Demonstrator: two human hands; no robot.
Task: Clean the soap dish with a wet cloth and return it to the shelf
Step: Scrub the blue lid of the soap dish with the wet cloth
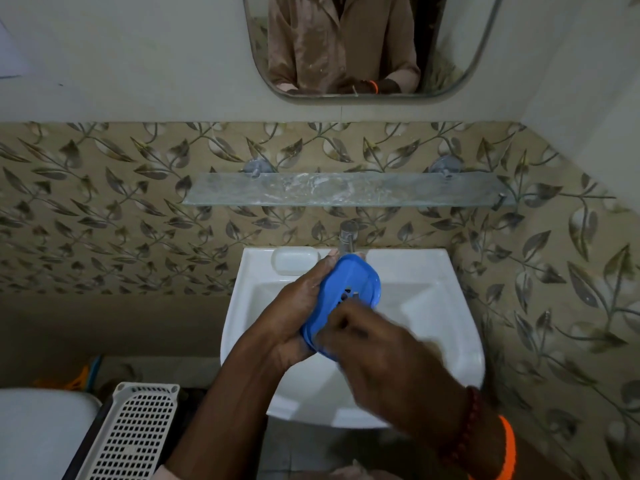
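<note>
Dim, flat light; motion-blurred right hand [377, 344]; wide-angle edge bending

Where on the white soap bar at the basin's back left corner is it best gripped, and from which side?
Probably across its short width, pinched on the two long edges from above. The soap bar lies flat on the sink ledge, long axis running left to right, with its top unobstructed. The left hand holding the soap dish sits just to its right, so approaching from the left seems clearest.

White soap bar [295, 260] lay on sink [433, 271] rim, left of tap [347, 237]. Mirror [367, 46] hung above sink; perforated basket [135, 434] stood lower left.
</note>
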